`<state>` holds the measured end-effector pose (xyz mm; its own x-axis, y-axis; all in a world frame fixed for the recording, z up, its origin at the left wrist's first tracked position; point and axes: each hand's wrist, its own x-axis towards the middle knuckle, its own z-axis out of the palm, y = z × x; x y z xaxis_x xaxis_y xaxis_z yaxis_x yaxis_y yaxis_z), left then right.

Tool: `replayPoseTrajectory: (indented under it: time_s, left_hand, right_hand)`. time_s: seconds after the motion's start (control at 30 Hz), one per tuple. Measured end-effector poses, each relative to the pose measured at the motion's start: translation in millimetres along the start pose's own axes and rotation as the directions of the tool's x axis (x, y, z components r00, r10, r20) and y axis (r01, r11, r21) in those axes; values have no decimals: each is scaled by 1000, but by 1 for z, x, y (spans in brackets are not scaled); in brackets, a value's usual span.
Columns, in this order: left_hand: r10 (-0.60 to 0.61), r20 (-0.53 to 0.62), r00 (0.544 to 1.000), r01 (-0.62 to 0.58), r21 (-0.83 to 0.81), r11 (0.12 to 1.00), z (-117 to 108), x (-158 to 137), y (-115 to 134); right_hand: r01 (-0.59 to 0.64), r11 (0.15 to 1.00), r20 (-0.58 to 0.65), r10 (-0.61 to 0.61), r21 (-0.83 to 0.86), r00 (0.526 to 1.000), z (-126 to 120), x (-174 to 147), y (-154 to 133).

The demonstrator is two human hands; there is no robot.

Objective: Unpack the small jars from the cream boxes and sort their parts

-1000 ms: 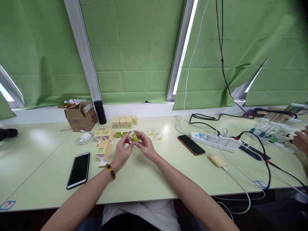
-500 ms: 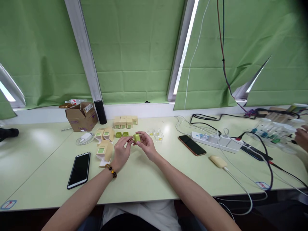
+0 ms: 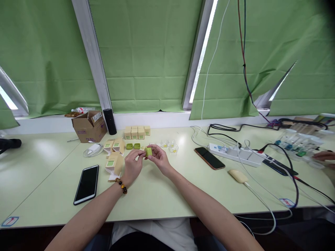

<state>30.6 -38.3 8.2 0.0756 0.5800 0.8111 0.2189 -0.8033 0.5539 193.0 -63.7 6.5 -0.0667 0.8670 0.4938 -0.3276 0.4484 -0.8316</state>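
Observation:
A small green box is held up between my two hands, above the table. My left hand, with a beaded bracelet on the wrist, pinches its left side. The fingers of my right hand are closed round its right side. Behind my left hand lie two green trays. To the left are several opened cream cartons with green windows. Small clear containers with yellow bits inside are grouped just beyond my right hand.
Several closed cream cartons stand at the back. A cardboard box, black cylinder and white charger are at back left. Phones lie both sides. Cables surround a power strip. Another person's hand is far right.
The green box has turned slightly in my fingers and sits a touch lower. At far right, the other person's hand has moved down and left.

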Motion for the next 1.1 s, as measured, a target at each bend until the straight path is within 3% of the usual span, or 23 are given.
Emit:
replayPoseTrajectory:
  time_s: [0.2, 0.33, 0.57, 0.73, 0.87, 0.97, 1.1]
  left_hand:
    - [-76, 16, 997, 77, -37, 996, 2, -3, 1]
    - [-154, 21, 988, 155, -92, 984, 1, -3, 2]
    - [-105, 111, 988, 111, -53, 992, -2, 0, 4]
    - [-74, 244, 967, 110, -139, 984, -1, -1, 3]
    - [-143, 300, 943, 213, -216, 953, 4, -1, -2]
    - [-284, 308, 908, 390, -375, 841, 7, 3, -5]
    - [-433, 407, 805, 590, -628, 507, 7, 9, -3]
  right_hand:
    - [-12, 1000, -22, 13, 25, 1000, 2, 0, -2]
    - [-52, 989, -63, 61, 138, 996, 3, 0, -3]
    - [-170, 947, -32, 185, 273, 982, -2, 2, 1]
    - [-268, 951, -88, 284, 157, 955, -4, 4, 4]
    - [-316, 949, -130, 315, 10, 940, -4, 5, 2]
    - [-294, 953, -185, 278, -67, 943, -5, 4, 0]
    - [-101, 946, -264, 17, -309, 964, -3, 1, -5]
